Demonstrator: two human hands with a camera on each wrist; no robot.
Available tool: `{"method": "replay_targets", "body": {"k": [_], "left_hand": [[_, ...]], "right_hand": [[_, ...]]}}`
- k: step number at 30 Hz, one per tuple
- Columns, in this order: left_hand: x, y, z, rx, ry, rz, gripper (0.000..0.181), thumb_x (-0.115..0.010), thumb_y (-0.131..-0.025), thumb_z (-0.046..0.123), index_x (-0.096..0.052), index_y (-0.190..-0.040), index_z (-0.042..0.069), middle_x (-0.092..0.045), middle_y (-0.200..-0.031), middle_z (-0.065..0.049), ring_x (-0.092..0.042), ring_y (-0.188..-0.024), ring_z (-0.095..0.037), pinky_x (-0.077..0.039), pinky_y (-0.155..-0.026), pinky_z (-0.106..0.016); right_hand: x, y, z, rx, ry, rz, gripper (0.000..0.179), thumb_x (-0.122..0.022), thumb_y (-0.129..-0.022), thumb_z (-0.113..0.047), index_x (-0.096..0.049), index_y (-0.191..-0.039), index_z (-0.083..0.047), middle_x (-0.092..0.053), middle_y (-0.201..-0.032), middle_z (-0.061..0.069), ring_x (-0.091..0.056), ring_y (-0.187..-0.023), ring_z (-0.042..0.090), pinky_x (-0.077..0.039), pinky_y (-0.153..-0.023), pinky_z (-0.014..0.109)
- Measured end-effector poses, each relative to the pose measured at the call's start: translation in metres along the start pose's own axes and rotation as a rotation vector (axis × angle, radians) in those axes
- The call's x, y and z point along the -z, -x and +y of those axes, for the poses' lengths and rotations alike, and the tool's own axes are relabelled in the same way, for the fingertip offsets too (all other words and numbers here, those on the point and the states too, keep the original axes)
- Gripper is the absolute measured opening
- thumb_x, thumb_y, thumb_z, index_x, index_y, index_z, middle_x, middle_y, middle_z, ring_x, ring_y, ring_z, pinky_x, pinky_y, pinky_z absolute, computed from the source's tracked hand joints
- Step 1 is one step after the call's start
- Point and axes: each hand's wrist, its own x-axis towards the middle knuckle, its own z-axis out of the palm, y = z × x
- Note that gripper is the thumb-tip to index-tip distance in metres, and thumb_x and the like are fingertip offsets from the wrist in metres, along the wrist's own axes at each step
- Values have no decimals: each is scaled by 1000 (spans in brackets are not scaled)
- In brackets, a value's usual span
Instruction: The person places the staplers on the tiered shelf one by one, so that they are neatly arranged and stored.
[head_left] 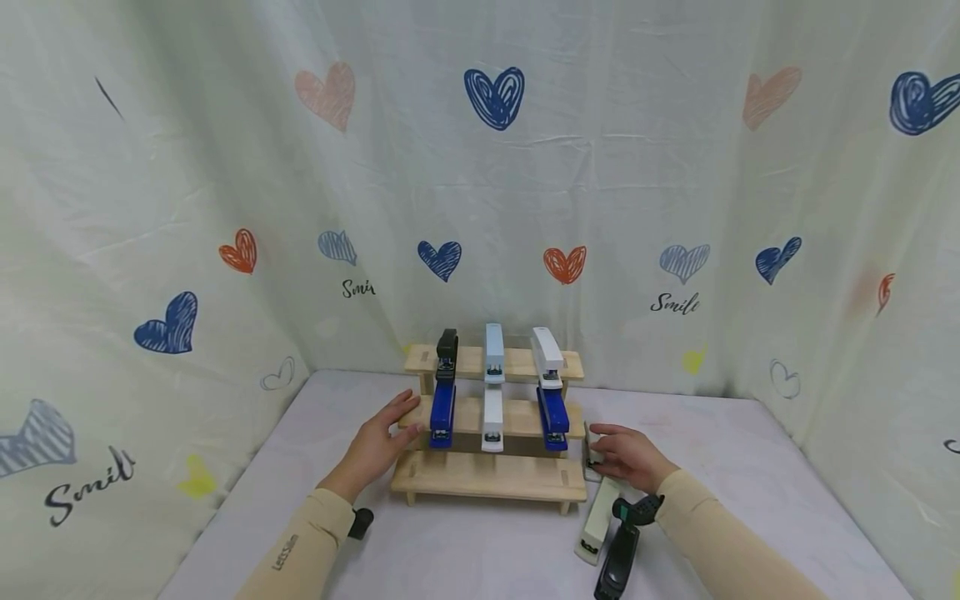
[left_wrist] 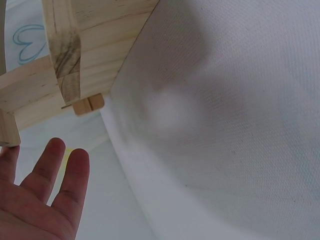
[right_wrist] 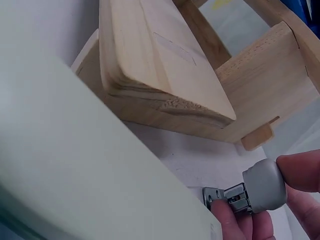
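A three-tier wooden rack (head_left: 487,475) stands in the middle of the table. At the left end of its middle shelf, my left hand (head_left: 378,446) touches the wood with fingers extended; the left wrist view has a fingertip right at a shelf corner. My right hand (head_left: 633,462) is just right of the rack, its fingers and thumb around the end of a grey stapler (right_wrist: 265,185) low beside the rack. Close to that hand lie an off-white stapler (head_left: 597,525) and a black stapler (head_left: 617,565), partly covered by the wrist camera.
The top shelf bears a black stapler (head_left: 447,354), a light blue one (head_left: 493,350) and a white one (head_left: 547,354). On the middle shelf are two blue staplers (head_left: 442,412) with a white one (head_left: 492,417) between them. A heart-printed curtain (head_left: 495,192) encloses the table.
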Motion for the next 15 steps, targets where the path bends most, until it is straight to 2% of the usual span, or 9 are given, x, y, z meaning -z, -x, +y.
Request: {"method": "replay_targets", "body": {"k": [7,15], "left_hand": [[0,0,0,4,-6,-1,61,-66,-98,35,-47,-150,10,-31,-161,-6,-31,-144,-37,-31,-112,-57],[0,1,0,1,-7,11,61,-66,-98,35,-48,-150,10,-32,-160,-6,-33,-142,-37,-32,-111,-57]], "right_hand": [[3,-3,1,-42,-96,-5,58,-48,-94,6,-35,-151,4,-34,-139,30,-40,-125,40,-47,-100,52],[8,-4,3,-73,-202,-6,62,-46,-94,6,-30,-154,1,-28,-141,27,-40,-119,34,-45,-104,50]]}}
